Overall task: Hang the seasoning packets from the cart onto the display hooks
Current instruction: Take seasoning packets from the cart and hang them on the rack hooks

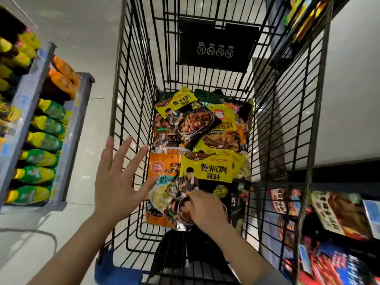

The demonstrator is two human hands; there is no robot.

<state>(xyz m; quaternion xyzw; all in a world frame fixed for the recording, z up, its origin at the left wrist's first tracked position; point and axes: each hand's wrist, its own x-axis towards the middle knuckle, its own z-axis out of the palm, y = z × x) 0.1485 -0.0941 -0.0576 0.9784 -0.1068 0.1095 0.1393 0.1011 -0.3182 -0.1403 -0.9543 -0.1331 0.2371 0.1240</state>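
Fingers [123, 149] of the left hand [115, 182] spread wide and straight, holding nothing, raised over the cart's left wire wall [131, 120]; that wall sits between these fingers and the packets. Right hand [205, 208] is down inside the cart [287, 140], fingers curled on the lower edge of a yellow-and-black seasoning packet [207, 171]; looks like a pinch, exact grip blurred.

Just left of the right fingertips: an orange packet [162, 171], partly under the yellow one. Beyond the fingertips, further up the basket: a loose overlapping pile of more packets [195, 120], yellow, orange, dark green, lying flat at mixed angles. All seasoning packets seen lie on the cart floor. At the far end of the basket, a black plastic flap with white icons [218, 44], tilted.

Outside the cart, left of the open hand: shelf [30, 99] with rows of bottles, green labels and yellow caps [45, 140], orange-topped ones above. Right of the right hand, through the wire: display rack [339, 212] with red, blue and brown packets, blurred. Pale tiled floor [92, 58] underneath.
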